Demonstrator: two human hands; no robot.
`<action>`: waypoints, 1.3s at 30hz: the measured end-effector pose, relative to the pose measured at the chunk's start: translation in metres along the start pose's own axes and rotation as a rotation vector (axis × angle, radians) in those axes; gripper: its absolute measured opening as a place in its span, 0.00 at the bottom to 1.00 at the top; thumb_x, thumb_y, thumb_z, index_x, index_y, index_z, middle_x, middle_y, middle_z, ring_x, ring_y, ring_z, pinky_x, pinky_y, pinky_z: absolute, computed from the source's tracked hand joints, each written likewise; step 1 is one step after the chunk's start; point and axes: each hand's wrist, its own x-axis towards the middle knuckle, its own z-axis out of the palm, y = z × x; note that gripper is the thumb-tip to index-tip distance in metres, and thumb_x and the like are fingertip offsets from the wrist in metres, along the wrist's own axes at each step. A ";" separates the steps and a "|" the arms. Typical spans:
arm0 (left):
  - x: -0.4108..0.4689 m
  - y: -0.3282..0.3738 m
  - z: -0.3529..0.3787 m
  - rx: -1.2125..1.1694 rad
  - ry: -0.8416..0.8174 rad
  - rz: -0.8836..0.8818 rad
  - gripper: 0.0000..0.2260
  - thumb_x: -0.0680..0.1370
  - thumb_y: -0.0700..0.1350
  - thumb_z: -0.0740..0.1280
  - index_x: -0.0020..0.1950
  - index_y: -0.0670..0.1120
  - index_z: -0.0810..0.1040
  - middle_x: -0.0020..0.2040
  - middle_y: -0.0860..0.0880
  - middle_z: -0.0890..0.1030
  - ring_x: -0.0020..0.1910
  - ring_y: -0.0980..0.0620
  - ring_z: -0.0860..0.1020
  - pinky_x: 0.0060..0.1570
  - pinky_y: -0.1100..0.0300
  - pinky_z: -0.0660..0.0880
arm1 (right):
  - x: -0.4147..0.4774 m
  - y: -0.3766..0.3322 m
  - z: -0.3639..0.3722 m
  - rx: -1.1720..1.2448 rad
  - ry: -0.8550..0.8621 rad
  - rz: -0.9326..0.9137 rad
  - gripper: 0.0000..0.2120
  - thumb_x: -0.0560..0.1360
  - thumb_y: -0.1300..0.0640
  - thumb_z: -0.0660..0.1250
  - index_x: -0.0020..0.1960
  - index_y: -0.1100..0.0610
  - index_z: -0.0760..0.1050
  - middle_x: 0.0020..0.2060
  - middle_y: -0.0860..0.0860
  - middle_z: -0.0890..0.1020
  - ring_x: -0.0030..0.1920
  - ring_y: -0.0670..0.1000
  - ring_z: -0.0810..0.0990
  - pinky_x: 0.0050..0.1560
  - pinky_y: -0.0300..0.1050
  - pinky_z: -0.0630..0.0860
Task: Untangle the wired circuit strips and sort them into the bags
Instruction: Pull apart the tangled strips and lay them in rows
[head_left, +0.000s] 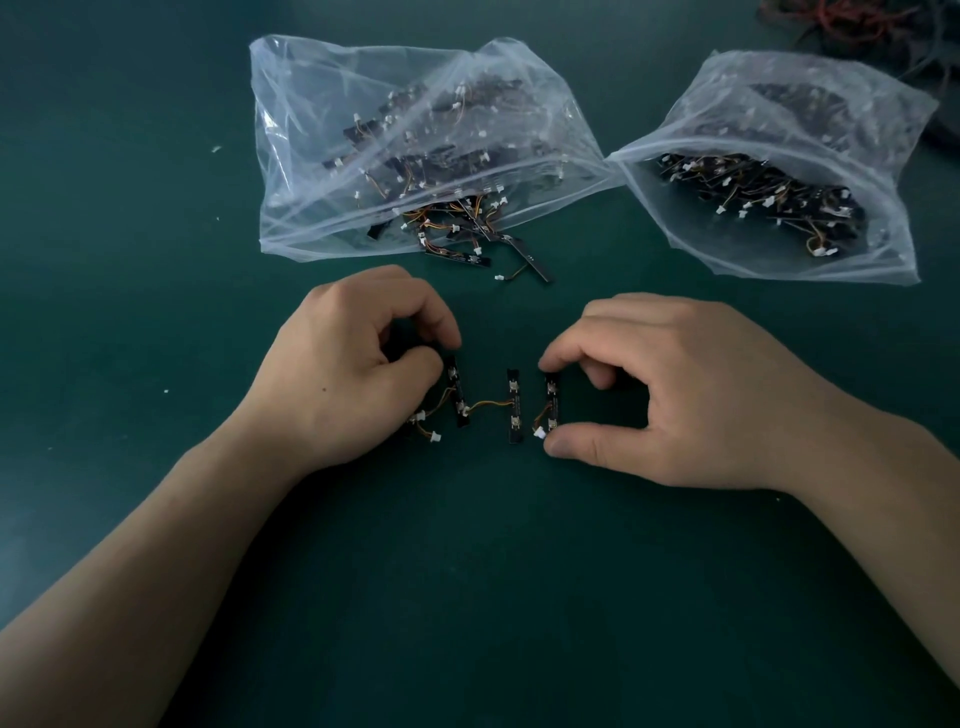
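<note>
Three small black circuit strips with orange-yellow wires lie on the green table between my hands. My left hand pinches the top of the left strip with thumb and forefinger. A wire joins that strip to the middle strip, which lies free. My right hand grips the right strip end to end, forefinger on top, thumb at the bottom by its white connector. Two clear plastic bags hold many such strips: the left bag and the right bag.
Several tangled strips spill from the left bag's mouth onto the table. A heap of red and dark wires lies at the far right corner. Small white scraps dot the table on the left.
</note>
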 end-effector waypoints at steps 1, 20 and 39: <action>0.000 0.001 0.000 0.000 -0.002 0.003 0.09 0.68 0.44 0.67 0.41 0.57 0.83 0.44 0.58 0.80 0.40 0.52 0.78 0.41 0.55 0.76 | 0.000 0.001 0.000 -0.003 0.004 0.000 0.25 0.72 0.27 0.63 0.59 0.42 0.79 0.40 0.38 0.72 0.42 0.42 0.71 0.40 0.47 0.75; -0.001 0.004 0.000 -0.032 -0.015 0.000 0.08 0.71 0.45 0.68 0.41 0.57 0.85 0.46 0.57 0.81 0.40 0.50 0.79 0.43 0.55 0.76 | 0.009 0.009 0.007 -0.074 -0.026 0.072 0.38 0.82 0.31 0.43 0.84 0.53 0.57 0.81 0.44 0.64 0.83 0.43 0.52 0.81 0.52 0.46; -0.001 0.003 0.001 -0.006 0.052 -0.012 0.12 0.77 0.38 0.71 0.43 0.57 0.84 0.35 0.63 0.78 0.31 0.56 0.74 0.33 0.71 0.68 | 0.009 0.014 0.003 -0.109 0.248 0.305 0.07 0.78 0.43 0.67 0.45 0.45 0.77 0.38 0.41 0.75 0.39 0.39 0.74 0.33 0.40 0.65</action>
